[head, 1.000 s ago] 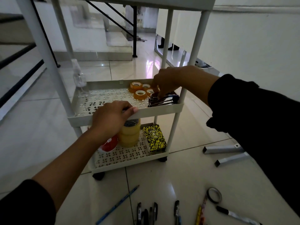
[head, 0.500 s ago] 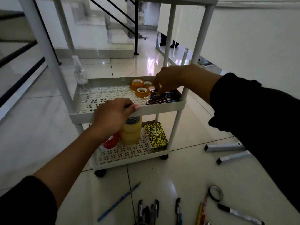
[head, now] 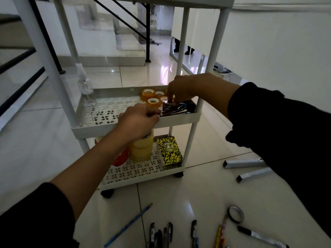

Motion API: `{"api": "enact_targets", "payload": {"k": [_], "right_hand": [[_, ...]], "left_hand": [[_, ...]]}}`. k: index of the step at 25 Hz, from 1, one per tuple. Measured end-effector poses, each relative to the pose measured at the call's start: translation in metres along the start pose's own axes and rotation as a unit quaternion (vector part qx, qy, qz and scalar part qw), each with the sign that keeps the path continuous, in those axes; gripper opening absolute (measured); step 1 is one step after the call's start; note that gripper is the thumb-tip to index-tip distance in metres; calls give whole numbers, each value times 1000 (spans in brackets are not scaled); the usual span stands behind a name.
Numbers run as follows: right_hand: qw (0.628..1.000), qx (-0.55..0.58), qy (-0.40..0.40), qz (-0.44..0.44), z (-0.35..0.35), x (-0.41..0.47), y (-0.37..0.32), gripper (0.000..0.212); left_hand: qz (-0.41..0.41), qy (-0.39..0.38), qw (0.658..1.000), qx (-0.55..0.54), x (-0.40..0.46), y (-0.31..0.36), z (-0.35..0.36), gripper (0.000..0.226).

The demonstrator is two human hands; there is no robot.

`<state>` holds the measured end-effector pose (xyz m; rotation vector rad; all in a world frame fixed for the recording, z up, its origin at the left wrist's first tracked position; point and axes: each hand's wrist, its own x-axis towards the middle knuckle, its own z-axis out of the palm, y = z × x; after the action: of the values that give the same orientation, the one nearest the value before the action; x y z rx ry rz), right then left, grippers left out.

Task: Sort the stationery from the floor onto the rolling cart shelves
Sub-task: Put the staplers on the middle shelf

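A white rolling cart (head: 179, 119) stands on the tiled floor. Its middle shelf holds small orange tape rolls (head: 149, 94) and metal staplers (head: 176, 110) at the right end. My right hand (head: 180, 88) reaches over that end, fingers pinched on a stapler. My left hand (head: 138, 120) grips the shelf's front rim beside the staplers. On the bottom shelf sit stacked yellow tape rolls (head: 142, 149), a red-and-white roll (head: 121, 158) and a yellow-black box (head: 169, 152). Pens (head: 161, 235), a blue pencil (head: 129, 224), a black tape ring (head: 235, 214) and a marker (head: 261, 237) lie on the floor.
A clear bottle (head: 85, 86) stands at the middle shelf's far left corner. Two grey metal bars (head: 250, 169) lie on the floor to the right. A black stair railing (head: 18, 83) runs on the left and a white wall (head: 277, 42) on the right.
My left hand slid right along the front rim toward the staplers. My right hand stays over the staplers, fingers working slightly lower.
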<state>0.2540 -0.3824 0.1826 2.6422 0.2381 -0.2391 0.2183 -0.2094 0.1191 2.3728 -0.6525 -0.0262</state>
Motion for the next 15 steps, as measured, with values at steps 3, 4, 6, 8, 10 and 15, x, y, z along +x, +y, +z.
{"api": "enact_targets", "payload": {"k": [3,4,6,8,10,15], "right_hand": [[1000,-5,6,-2,1,-1,1,41],[1000,-3,8,-2,1,-2,1,42],[1000,10,4,5,1,-2,-1,45],[999,32,4,21,1,-4,-4,47],[999,39,16,29,1,-5,-7,43],[992,67,99,47,-2,-24,-19,40]], "left_hand": [[-17,-15,1000,4,-4,6,0,32],[-23,-20,999,8,-5,8,0,33],[-29,-32,999,12,-7,10,-3,34],[-30,-45,998,8,-9,12,-4,35],[-29,-43,999,13,-11,13,-4,35],[2,23,1000,-15,-16,9,0,29]]}}
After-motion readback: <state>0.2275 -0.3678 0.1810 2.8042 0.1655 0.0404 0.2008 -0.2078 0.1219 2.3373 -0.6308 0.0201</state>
